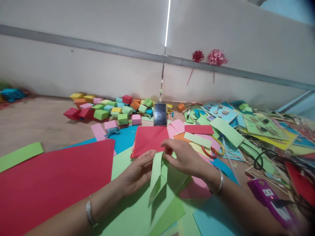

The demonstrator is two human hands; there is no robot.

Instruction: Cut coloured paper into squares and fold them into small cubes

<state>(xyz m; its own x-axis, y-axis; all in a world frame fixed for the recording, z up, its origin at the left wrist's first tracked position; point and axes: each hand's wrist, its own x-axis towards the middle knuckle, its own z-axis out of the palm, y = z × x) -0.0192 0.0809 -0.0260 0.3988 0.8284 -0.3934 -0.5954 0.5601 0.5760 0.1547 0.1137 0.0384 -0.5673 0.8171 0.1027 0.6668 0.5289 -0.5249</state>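
Observation:
A folded piece of light green paper (156,178) is held up in front of me, its long flaps hanging down over larger sheets. My left hand (139,173) pinches its upper left edge between thumb and fingers. At the top right edge, my right hand (178,155) grips the same paper with bent fingers. Just beyond both hands lies a stack of red square paper (151,139). Below them spreads a large light green sheet (120,200), with a big red sheet (56,186) to its left.
Several small colored paper boxes (100,114) are heaped near the wall. Paper strips, a red pair of scissors-like loops (209,152), picture cards (219,113) and a purple device (268,196) crowd the right side. Two paper flowers (218,57) hang on the wall rail.

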